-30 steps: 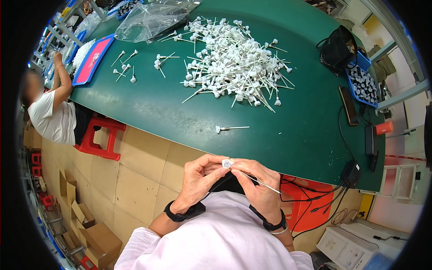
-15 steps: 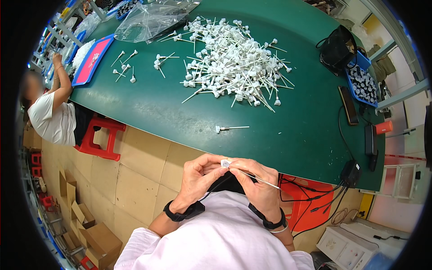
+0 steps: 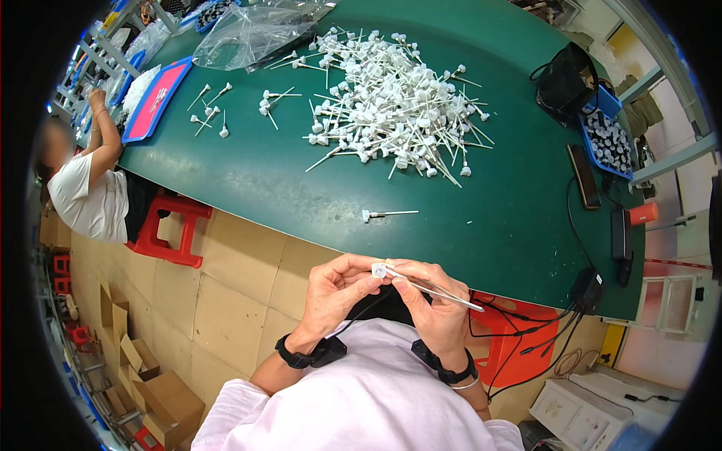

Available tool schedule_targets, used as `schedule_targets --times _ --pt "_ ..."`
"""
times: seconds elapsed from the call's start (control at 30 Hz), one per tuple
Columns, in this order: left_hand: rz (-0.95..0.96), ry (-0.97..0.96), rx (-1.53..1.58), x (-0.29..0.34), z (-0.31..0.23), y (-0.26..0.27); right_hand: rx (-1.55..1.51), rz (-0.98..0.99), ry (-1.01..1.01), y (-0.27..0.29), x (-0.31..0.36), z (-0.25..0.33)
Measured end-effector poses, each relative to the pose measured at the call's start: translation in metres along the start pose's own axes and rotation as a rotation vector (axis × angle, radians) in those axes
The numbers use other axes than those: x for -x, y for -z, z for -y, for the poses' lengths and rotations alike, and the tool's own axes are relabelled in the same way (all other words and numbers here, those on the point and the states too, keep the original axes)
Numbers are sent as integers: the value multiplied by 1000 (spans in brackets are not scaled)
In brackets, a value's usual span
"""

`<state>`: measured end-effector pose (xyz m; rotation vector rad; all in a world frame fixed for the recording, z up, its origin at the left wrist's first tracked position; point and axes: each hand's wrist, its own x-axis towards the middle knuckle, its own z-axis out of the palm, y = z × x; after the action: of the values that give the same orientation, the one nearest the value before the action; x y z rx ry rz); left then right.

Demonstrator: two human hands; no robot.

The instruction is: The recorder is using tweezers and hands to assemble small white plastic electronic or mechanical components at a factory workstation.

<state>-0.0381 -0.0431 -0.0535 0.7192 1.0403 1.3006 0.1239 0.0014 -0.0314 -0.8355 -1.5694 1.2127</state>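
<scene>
Just off the table's near edge, both hands hold one small white plastic pump head [image 3: 379,269] with a long thin tube [image 3: 451,296]. My left hand [image 3: 333,295] pinches the head between thumb and fingers. Beside it, my right hand [image 3: 429,302] is closed on the tube close to the head; the rest of the tube slants out past the right fingers. Where tube and head meet is partly hidden by the fingertips. A similar pump head with its tube [image 3: 387,214] lies alone on the green table in front of my hands.
A big heap of pump heads with tubes [image 3: 398,105] covers the middle of the green table [image 3: 286,188]. Several loose ones [image 3: 210,113] lie left, near a pink-and-blue tray [image 3: 158,101]. A phone [image 3: 583,177], cables and a black bag [image 3: 565,83] are right. A co-worker [image 3: 86,180] sits far left.
The pump head has turned slightly in my fingers, and the tube's free end has shifted a little right. Both hands stay in nearly the same place.
</scene>
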Motion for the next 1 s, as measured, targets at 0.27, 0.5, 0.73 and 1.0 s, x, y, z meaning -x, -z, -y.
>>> schedule_targets --times 0.27,0.5,0.73,1.0 --pt "6 -34 -6 1 2 1 32 12 31 -1 -1 1" --pt "-2 -36 -11 1 2 1 36 9 24 -2 0 -2" --pt "-7 -25 -21 2 1 -1 67 7 27 -1 1 -1" --pt "-8 -26 -18 2 0 -2 93 7 43 0 0 3"
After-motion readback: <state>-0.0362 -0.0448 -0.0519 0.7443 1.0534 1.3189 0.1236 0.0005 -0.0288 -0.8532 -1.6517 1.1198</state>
